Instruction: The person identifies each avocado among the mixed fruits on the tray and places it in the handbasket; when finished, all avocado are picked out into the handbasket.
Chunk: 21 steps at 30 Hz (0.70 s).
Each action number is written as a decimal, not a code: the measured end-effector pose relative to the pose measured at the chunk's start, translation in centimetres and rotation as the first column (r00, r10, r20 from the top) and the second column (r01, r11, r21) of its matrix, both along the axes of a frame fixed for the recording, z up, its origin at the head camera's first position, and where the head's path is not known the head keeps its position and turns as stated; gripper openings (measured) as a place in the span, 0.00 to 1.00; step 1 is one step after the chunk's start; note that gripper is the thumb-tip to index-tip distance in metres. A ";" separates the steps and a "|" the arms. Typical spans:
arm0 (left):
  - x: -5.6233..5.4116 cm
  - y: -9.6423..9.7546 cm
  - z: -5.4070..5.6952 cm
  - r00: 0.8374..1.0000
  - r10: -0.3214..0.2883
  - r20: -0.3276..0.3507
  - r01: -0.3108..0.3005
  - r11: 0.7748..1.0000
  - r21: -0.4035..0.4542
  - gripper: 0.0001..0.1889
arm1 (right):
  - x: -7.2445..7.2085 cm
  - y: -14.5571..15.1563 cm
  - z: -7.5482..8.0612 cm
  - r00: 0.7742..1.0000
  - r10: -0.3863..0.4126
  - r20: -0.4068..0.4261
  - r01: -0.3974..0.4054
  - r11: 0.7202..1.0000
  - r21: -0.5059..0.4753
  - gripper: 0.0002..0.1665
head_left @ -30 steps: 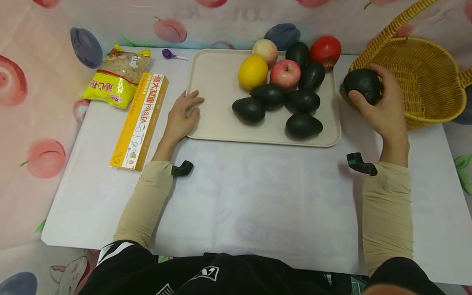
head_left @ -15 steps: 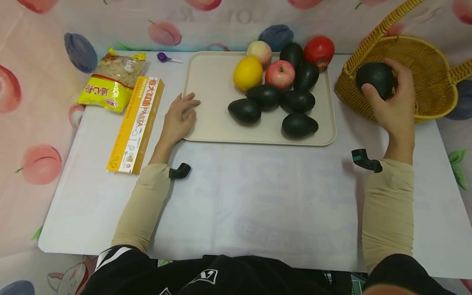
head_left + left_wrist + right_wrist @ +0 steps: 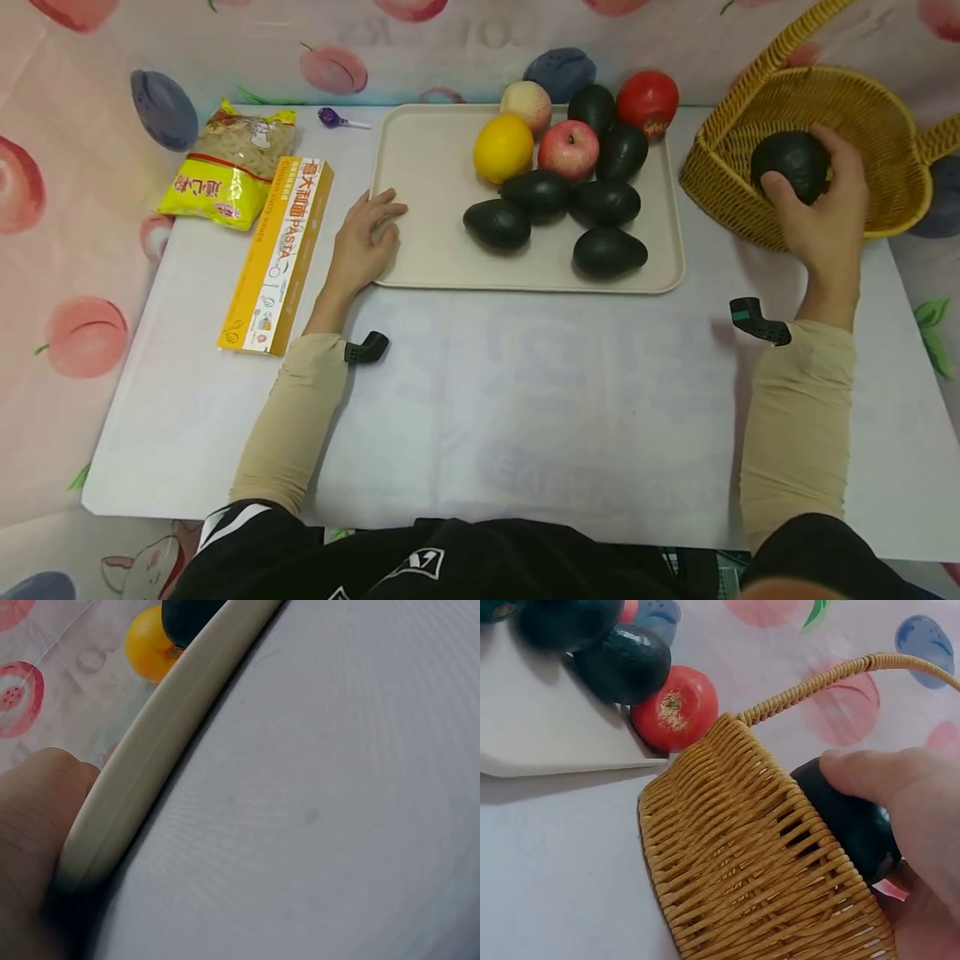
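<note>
My right hand (image 3: 832,204) holds a dark green avocado (image 3: 791,167) between thumb and fingers, inside the mouth of the yellow wicker basket (image 3: 731,196). In the right wrist view, the avocado (image 3: 847,817) is partly behind the basket's woven wall (image 3: 742,855). My left hand (image 3: 363,242) rests on the left edge of the beige tray (image 3: 427,242), its fingers loosely extended over the rim. Several avocados (image 3: 610,253) lie on the tray with a yellow lemon-like fruit (image 3: 503,148), a red apple (image 3: 568,151) and a pale peach (image 3: 527,107).
A red tomato-like fruit (image 3: 647,102) sits at the tray's far right corner. Left of the tray are a yellow pasta box (image 3: 276,254), a bag of pasta (image 3: 228,167) and a purple lollipop (image 3: 330,117). The basket's handle (image 3: 787,46) arches over its mouth.
My right hand has carried the avocado rightward from beside the basket's left rim to inside its mouth. The left hand stays on the tray edge; the view has shifted slightly.
</note>
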<state>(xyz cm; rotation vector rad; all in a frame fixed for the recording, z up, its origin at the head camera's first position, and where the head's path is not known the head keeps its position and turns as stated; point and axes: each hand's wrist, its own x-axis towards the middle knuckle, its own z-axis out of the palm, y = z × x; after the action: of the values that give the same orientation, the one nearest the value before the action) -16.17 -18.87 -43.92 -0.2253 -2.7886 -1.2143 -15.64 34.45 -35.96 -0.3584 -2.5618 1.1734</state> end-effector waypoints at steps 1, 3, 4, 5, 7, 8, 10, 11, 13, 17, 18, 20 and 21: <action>0.0 0.0 0.0 1.000 -0.002 0.000 0.002 1.000 -0.001 0.16 | -0.1 0.2 -0.1 1.000 0.006 -0.017 -0.006 0.999 0.031 0.35; -0.1 0.0 0.0 1.000 -0.004 -0.002 0.004 1.000 -0.001 0.17 | -0.2 0.4 -0.4 0.998 0.023 -0.059 -0.020 0.998 0.065 0.32; -0.1 0.0 0.0 1.000 -0.005 -0.003 0.005 1.000 -0.002 0.17 | -0.3 0.4 -0.5 0.996 0.033 -0.082 -0.027 0.997 0.078 0.30; -0.1 0.0 0.0 1.000 -0.005 -0.003 0.005 1.000 -0.003 0.17 | -0.3 0.5 -0.6 0.994 0.041 -0.100 -0.032 0.995 0.090 0.27; -0.1 0.0 -0.1 1.000 -0.006 -0.006 0.006 1.000 -0.001 0.16 | -0.4 0.5 -0.8 0.992 0.054 -0.117 -0.040 0.993 0.113 0.23; -0.1 0.0 -0.1 1.000 -0.005 -0.009 0.005 1.000 -0.001 0.16 | -0.4 0.5 -0.8 0.992 0.056 -0.114 -0.043 0.992 0.117 0.21; -0.1 0.0 -0.1 1.000 -0.005 -0.014 0.005 1.000 0.003 0.16 | -0.4 0.5 -0.8 0.993 0.062 -0.102 -0.048 0.990 0.130 0.19; 0.0 0.0 -0.1 1.000 -0.005 -0.016 0.006 1.000 0.007 0.16 | -0.4 0.5 -0.7 0.994 0.063 -0.087 -0.051 0.990 0.135 0.19; 0.0 0.0 -0.1 1.000 -0.003 -0.017 0.003 1.000 0.008 0.16 | -0.3 0.5 -0.6 0.996 0.061 -0.067 -0.051 0.989 0.140 0.20; 0.0 0.0 -0.1 1.000 -0.003 -0.016 0.003 1.000 0.009 0.16 | -0.2 0.5 -0.3 0.999 0.020 -0.032 -0.016 0.990 0.141 0.20; 0.0 0.0 -0.1 1.000 -0.003 -0.017 0.003 1.000 0.006 0.16 | -0.2 0.5 -0.3 1.000 -0.002 -0.020 0.005 0.991 0.135 0.19; 0.0 0.0 -0.1 1.000 -0.006 -0.016 0.006 1.000 0.004 0.16 | -0.1 0.4 -0.3 0.999 -0.046 -0.002 0.046 0.993 0.111 0.20; 0.0 0.0 -0.1 1.000 -0.007 -0.017 0.007 1.000 0.003 0.16 | 0.0 0.5 -0.3 0.998 -0.066 0.013 0.064 0.993 0.099 0.20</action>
<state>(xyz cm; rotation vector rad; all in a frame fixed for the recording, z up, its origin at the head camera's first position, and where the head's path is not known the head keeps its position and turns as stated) -16.21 -18.90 -44.05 -0.2443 -2.7740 -1.2123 -15.67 34.90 -36.21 -0.4271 -2.5900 1.0212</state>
